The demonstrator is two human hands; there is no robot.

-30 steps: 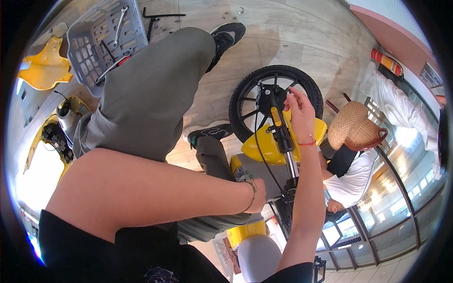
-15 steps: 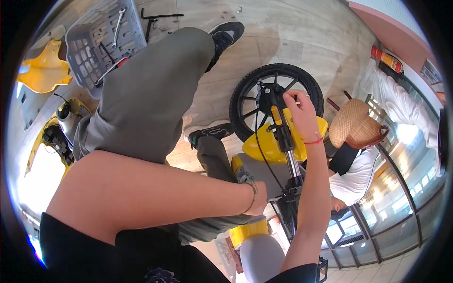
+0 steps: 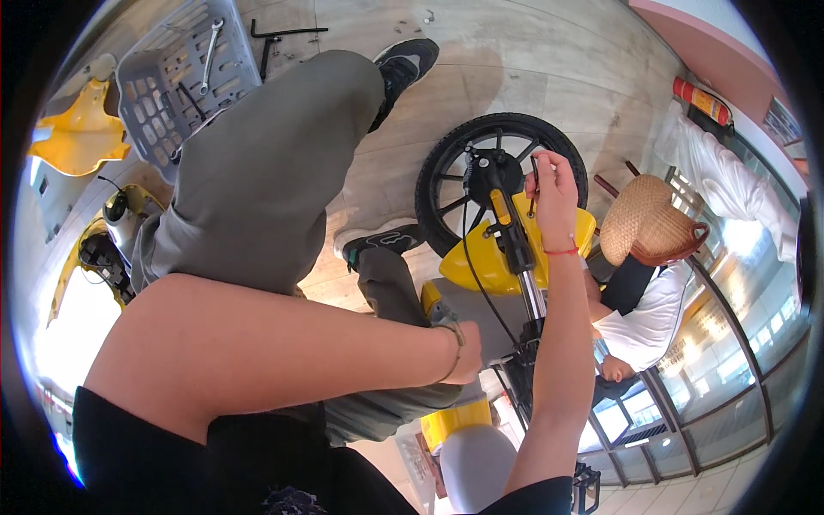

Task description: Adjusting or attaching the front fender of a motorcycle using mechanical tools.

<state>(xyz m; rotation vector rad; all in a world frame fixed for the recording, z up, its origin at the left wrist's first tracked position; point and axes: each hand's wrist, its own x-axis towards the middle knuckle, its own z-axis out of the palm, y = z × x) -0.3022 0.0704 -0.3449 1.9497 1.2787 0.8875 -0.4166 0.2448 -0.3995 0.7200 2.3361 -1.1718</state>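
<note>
In front of me is a small yellow vehicle with a black spoked wheel [image 3: 427,197], a yellow fender [image 3: 481,260] and a fork leg [image 3: 518,253]. My right hand [image 3: 556,193] is at the wheel's right side, its fingers closed on a thin dark rod-like tool [image 3: 532,204]. The tool's lower tip is by a small bolt on the yellow fender. My left hand [image 3: 467,352] is curled beside the grey body panel [image 3: 491,324], left of the fork. Whatever its fingers hold, if anything, is hidden.
A grey plastic crate [image 3: 154,120] holding a wrench [image 3: 212,56] is at the far left. Black L-shaped hex keys [image 3: 287,33] lie on the floor beside it. Yellow panels [image 3: 81,129] are further left. Another person in a straw hat [image 3: 639,219] bends close at the right.
My right hand has turned, and the thin tool in it now shows, pointing down to the fender. The left hand has hardly moved. The other person's arm has come nearer the fender.
</note>
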